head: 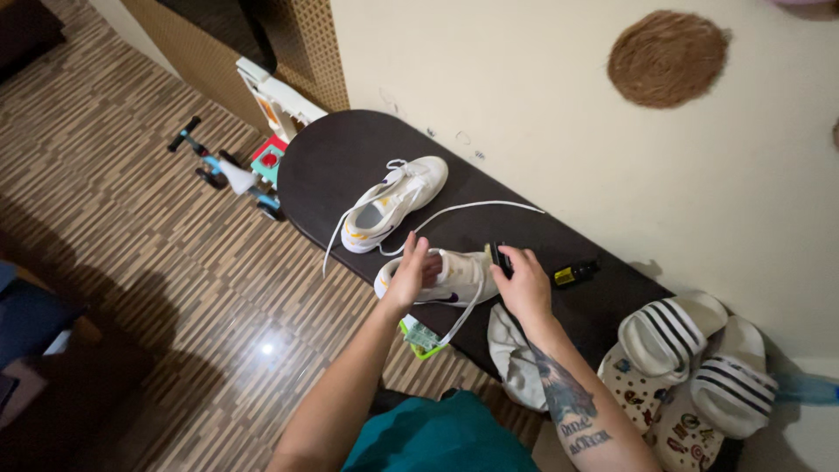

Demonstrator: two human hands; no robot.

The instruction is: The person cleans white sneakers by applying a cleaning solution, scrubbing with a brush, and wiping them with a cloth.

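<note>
My left hand (pixel 409 273) rests on a white sneaker (pixel 459 280) lying near the front edge of a dark oval bench (pixel 328 166), fingers curled over its opening. My right hand (pixel 524 284) is at the sneaker's other end and grips a small dark brush-like object (pixel 500 259). A second white sneaker (pixel 391 203) with yellow marks stands farther back on the bench, its laces loose. A long white lace (pixel 489 206) trails across the bench top.
A small black and yellow bottle (pixel 574 274) lies right of my right hand. A white cloth (pixel 514 363) hangs off the bench edge. Striped slides (pixel 669 336) and decorated clogs (pixel 673 428) sit at the right. A child's balance bike (pixel 223 170) stands on the striped wood floor.
</note>
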